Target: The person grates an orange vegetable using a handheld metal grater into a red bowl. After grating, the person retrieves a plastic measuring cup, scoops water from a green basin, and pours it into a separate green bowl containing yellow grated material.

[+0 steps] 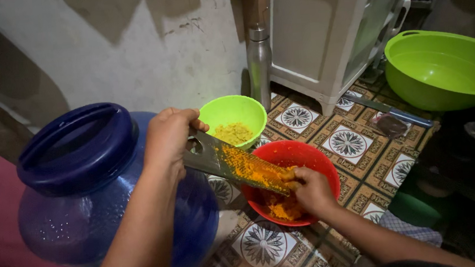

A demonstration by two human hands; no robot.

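Two hands: both at work over one bowl, centre of the scene.
Left hand: grip wrapped tight round the upper end of a metal grater, which slants down to the right.
Right hand: fingers pinched on a small orange piece, pressed to the grater's lower end.
Red bowl: under the grater, orange gratings inside; near rim hidden by the right hand.
Small green bowl: just beyond the red one, yellow pulp inside.
Blue water jug: left, close under the left forearm.
Steel bottle: far, by a white cabinet.
Large green basin: far right.
Patterned floor: open between red bowl and basin.
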